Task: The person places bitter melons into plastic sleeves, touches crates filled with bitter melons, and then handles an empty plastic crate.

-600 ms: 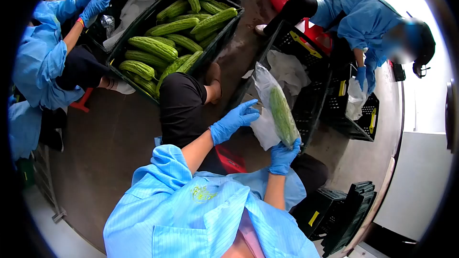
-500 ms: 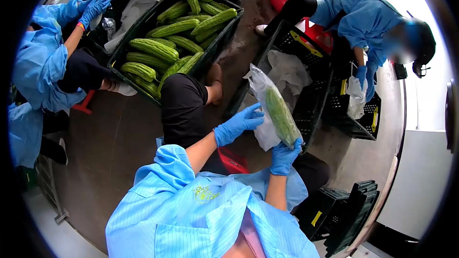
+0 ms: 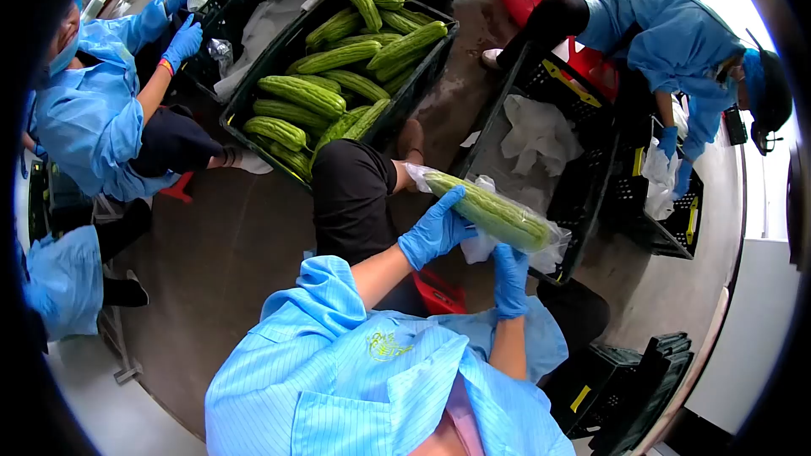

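A green ridged bitter melon [image 3: 494, 213] in a clear plastic bag lies almost level in front of me, over the near side of a black crate [image 3: 591, 194]. My left hand [image 3: 435, 232], in a blue glove, grips it from below near its left end, thumb and fingers around it. Under the right end is my right hand [image 3: 510, 279], also gloved, closed against the bag with its fingertips partly hidden. Loose bag plastic hangs past both ends of the melon. Crumpled white plastic bags [image 3: 541, 135] lie inside the crate.
A black crate [image 3: 232, 122] full of bitter melons [image 3: 302, 95] stands ahead to the left. Co-workers in blue smocks [image 3: 97, 135] sit at the left; another person [image 3: 659, 42] bends over a crate [image 3: 663, 232] at the right. Folded black crates [image 3: 646, 388] stand at lower right.
The bagged bitter melon has swung from steeply tilted to nearly level. My left hand, earlier pointing at the bag, now grips the melon. At the left, a co-worker's hands have moved apart.
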`<state>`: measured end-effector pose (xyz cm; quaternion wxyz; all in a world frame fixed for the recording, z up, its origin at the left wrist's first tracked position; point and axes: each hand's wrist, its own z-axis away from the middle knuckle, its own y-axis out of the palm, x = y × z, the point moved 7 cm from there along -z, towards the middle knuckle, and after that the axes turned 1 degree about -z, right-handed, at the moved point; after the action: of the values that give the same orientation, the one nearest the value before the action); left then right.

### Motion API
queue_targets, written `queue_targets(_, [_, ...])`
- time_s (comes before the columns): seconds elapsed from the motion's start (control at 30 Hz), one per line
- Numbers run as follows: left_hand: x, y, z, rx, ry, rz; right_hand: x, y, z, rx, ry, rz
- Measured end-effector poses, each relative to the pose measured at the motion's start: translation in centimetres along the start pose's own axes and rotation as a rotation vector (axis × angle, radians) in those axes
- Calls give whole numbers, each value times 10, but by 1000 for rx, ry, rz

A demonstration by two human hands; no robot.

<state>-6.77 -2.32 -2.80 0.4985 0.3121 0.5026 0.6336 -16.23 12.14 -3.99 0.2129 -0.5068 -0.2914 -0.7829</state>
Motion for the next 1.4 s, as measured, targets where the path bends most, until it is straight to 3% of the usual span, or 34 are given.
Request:
queue_targets(0.03, [-2, 1, 0, 1, 4, 30, 22, 27, 10, 48, -10, 13])
queue_targets(0.13, [1, 3, -2, 67, -16, 13, -8, 25, 4, 42, 152, 102])
queue_targets(0.27, [6, 14, 5, 115, -44, -26, -22, -12, -13, -13, -69, 508])
queue_targets(0.3, [7, 11, 3, 105, -27, -58, -44, -41, -19, -59, -48, 382])
queue_targets(0.4, [1, 7, 2, 82, 19, -79, -132, -149, -45, -214, -53, -567])
queue_targets(0.47, [-3, 5, 4, 66, 31, -45, -80, -135, -45, -276, -47, -118])
queue_targets(0.6, [-9, -7, 4, -43, 89, 18, 41, -87, -21, -428, -178, 166])
queue_targets(0.7, [-7, -24, 3, -161, 75, 8, 30, -104, -31, -462, -330, 650])
queue_targets(0.8, [-11, -46, 4, -308, 95, -148, 22, -98, -30, -485, -392, 871])
queue_targets(0.83, [-10, -51, 6, -392, 133, -122, 25, -89, -28, -474, -276, 849])
queue_targets(0.97, [-8, -68, 3, -456, 135, -68, 5, -53, -30, -307, -283, 690])
queue_targets(1.1, [-17, -73, 1, -556, 232, -144, -18, -24, -35, -69, -240, 1309])
queue_targets(1.2, [-17, -90, -12, -514, 206, -137, -25, -12, -42, 55, -259, 1460])
queue_targets(1.23, [-19, -97, -18, -513, 241, -127, -29, -13, -46, 27, -232, 1438])
queue_targets(1.27, [-19, -77, 6, -668, 239, -199, -33, -17, -37, 35, -194, 1386])
queue_targets(1.4, [-26, -75, -13, -623, 262, -288, -28, -17, -54, 61, -239, 1410])
